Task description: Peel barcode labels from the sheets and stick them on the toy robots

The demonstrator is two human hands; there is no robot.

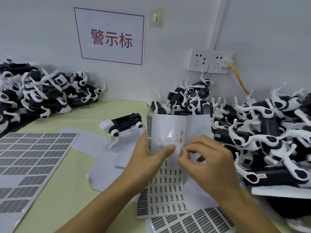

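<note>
Nearest the camera, along the bottom edge of the frame, a full label sheet [190, 221] lies flat on the table [67, 195], its barcodes untouched. At the left edge of the frame a larger sheet [28, 163] also looks full. In the upper left a heap of toy robots [42, 93] rests against the wall; whether they carry labels I cannot tell. Just above the centre one toy robot [124, 123] stands alone, a small white label showing on its side, so it looks done. At the centre the left hand [148, 158] holds up a curled, partly stripped sheet [175, 132], thumb pressed on its face. The right hand [207, 160] pinches at a small label [180, 148] on that sheet, thumb and forefinger closed on its edge. On the right of the frame a big pile of robots [262, 132] waits; a few show white labels. Judging by the full sheets and the heaps, most of the work remains
</note>
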